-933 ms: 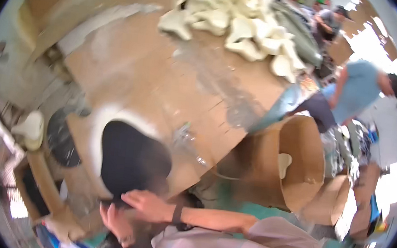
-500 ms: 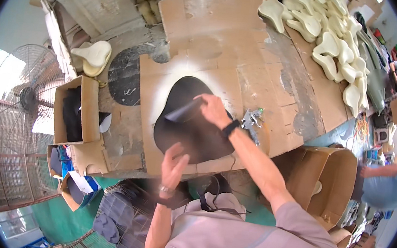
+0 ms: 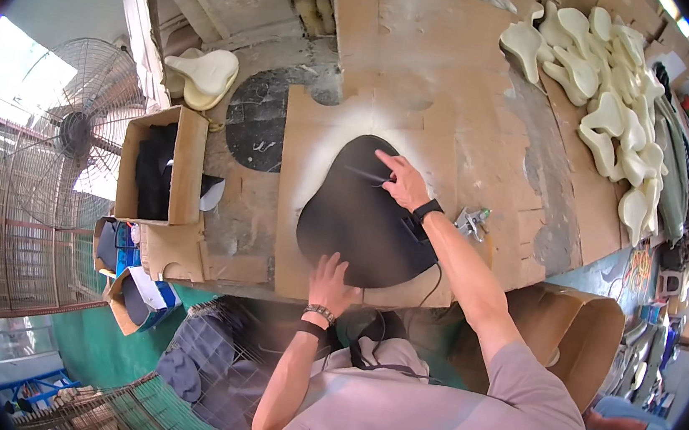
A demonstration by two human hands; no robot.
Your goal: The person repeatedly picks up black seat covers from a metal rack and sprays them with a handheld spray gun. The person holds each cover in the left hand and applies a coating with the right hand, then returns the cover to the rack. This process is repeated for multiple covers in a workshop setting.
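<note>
A black saddle-shaped sheet (image 3: 359,233) lies on pale-dusted cardboard in front of me. My right hand (image 3: 408,185) is over its narrow far end, index finger stretched forward. The thumb and other fingers are drawn together at a thin, light-edged strip that looks like a lifted edge of black sheet; the exact grip is partly hidden. At the near left edge of the black piece, my left hand (image 3: 332,285) rests with its fingers spread. A metal spray gun (image 3: 471,222) lies to the right of my right forearm.
Cream foam bicycle saddles (image 3: 607,117) are heaped at the far right, with another saddle (image 3: 206,75) at the far left. A carton (image 3: 190,167) of dark pieces stands left, near a caged fan (image 3: 76,135). A large cardboard box (image 3: 585,324) stands right, below the table.
The raised flap has come down nearly flat. My left hand has gone from hovering, blurred, to lying on the near edge. The whole view has shifted.
</note>
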